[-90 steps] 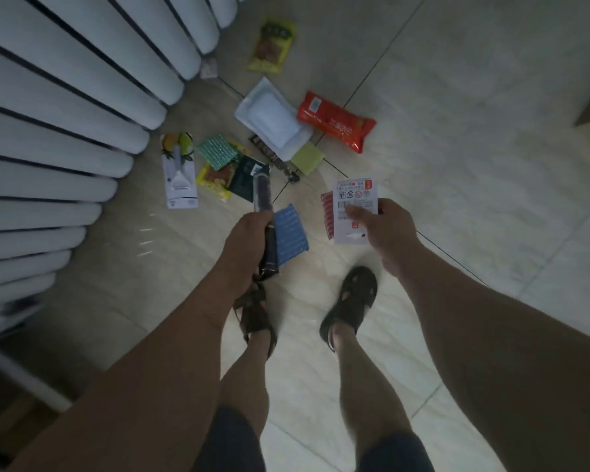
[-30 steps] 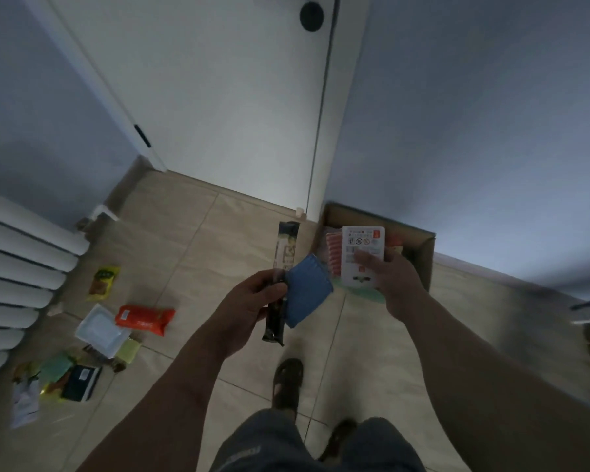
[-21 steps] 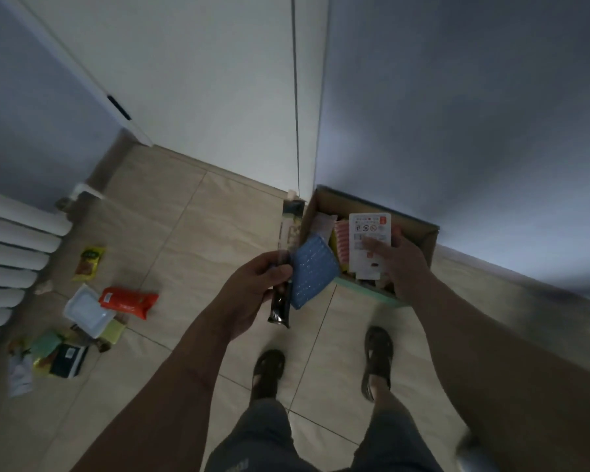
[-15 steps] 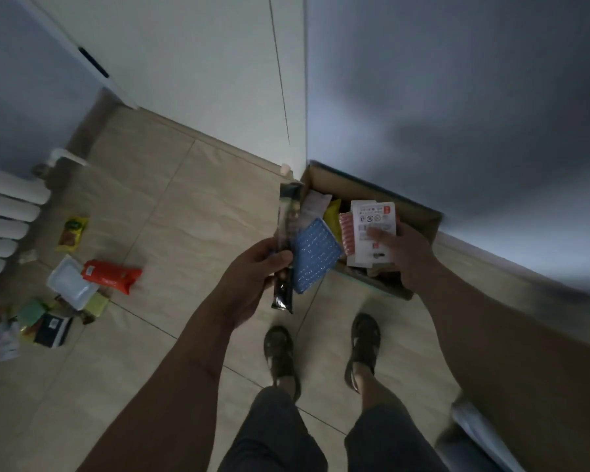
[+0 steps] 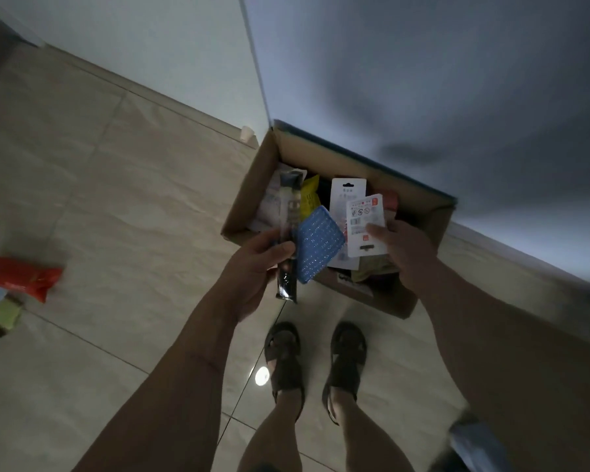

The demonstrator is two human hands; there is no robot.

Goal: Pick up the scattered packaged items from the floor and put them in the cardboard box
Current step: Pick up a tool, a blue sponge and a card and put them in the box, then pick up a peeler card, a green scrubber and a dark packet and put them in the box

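Head view: brown open-topped cardboard box (image 5: 252, 185) lies at twelve o'clock beneath both hands; left hand (image 5: 252, 264) grips a long dark packet (image 5: 288, 240) and a blue dotted pouch (image 5: 317, 243), right hand (image 5: 402, 247) pinches a white printed card pack (image 5: 367, 223).

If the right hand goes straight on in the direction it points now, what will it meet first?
Probably the packages already in the cardboard box. The right hand, pinching a white card pack, points forward and down over the box's open top; a taller white card stands just ahead. Depth is unclear from one view.

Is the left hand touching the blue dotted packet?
Touching: the head view shows the left hand pinching the blue dotted packet together with a dark stick pack.
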